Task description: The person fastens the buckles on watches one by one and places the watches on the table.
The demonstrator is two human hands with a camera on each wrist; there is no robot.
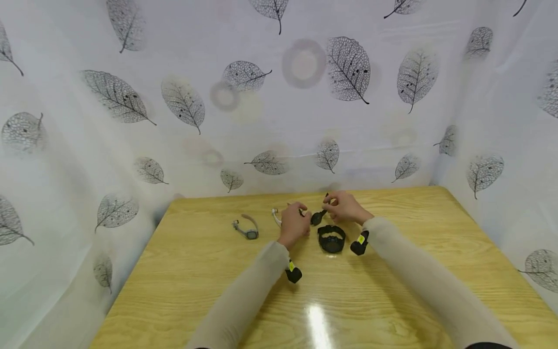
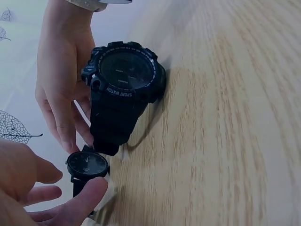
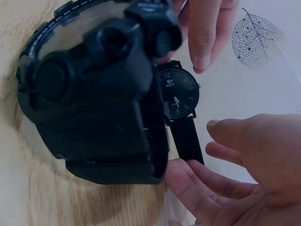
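Observation:
A slim black wristwatch (image 1: 317,218) with a round dark dial lies between the two hands, its strap stretched out. My left hand (image 1: 295,224) is over the near side of it; in the left wrist view one fingertip overlaps the strap below the dial (image 2: 88,164), thumb apart. On the far side is my right hand (image 1: 343,206), and in the right wrist view its fingertips are right at the strap's end (image 3: 187,141), with the thumb spread away. A chunky black sport watch (image 1: 332,240) stands on its strap just in front of them.
On the wooden table (image 1: 196,276), a grey watch (image 1: 251,234) with a curved strap lies to the left. Partly behind my left hand is a white watch strap (image 1: 276,216). A leaf-printed curtain (image 1: 279,121) hangs behind the table and along both sides.

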